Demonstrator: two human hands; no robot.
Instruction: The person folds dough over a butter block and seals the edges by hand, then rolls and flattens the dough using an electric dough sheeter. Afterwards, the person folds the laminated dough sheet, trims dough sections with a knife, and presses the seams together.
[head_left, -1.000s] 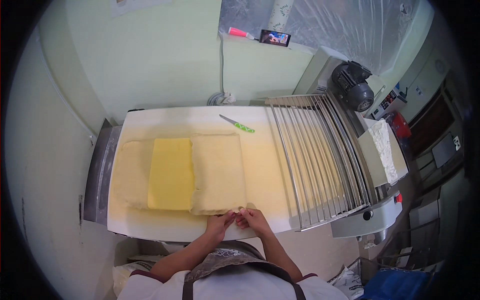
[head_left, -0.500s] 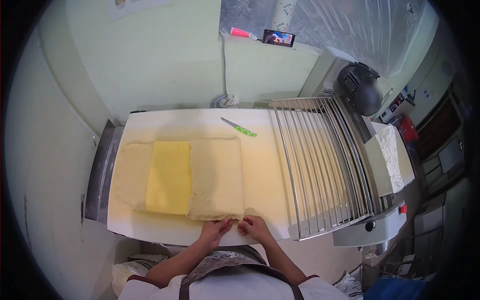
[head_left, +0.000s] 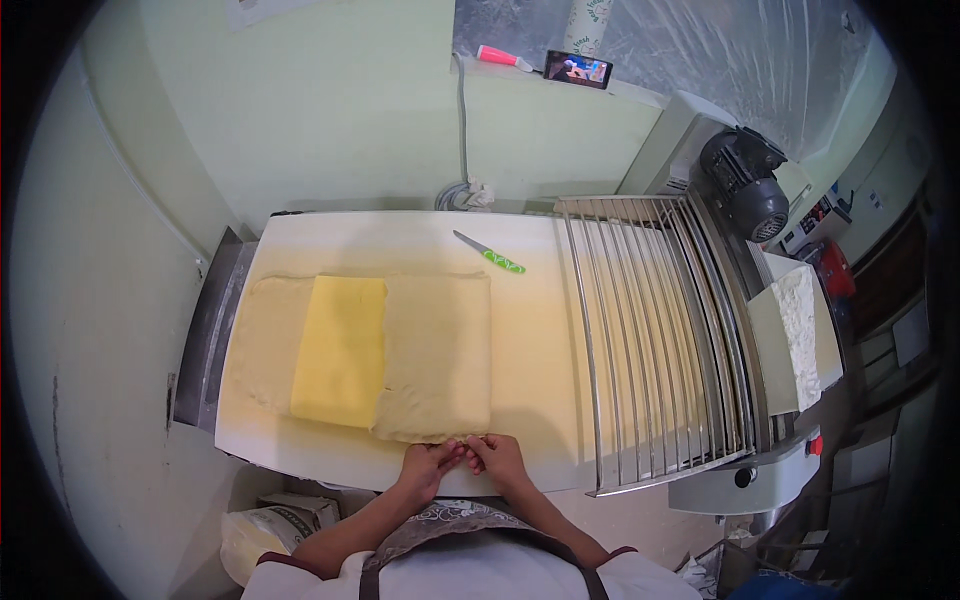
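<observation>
dough [head_left: 437,350]: lies on the pale surface [head_left: 538,320], its right flap meeting a yellow slab [head_left: 338,350]
left hand [head_left: 426,470]: fingers pinch the flap's near edge close to its right corner
right hand [head_left: 502,461]: fingers closed on the same edge, just beside the left
knife [head_left: 490,252]: green-handled, lies beyond the dough

On the worktop [head_left: 540,370], left of centre, a slab [head_left: 338,350] lies between stretches of dough [head_left: 437,350]. A knife [head_left: 490,252] lies upper centre, a wire guard [head_left: 612,340] right; left hand [head_left: 425,468] and right hand [head_left: 501,463] touch the dough's lower edge.
</observation>
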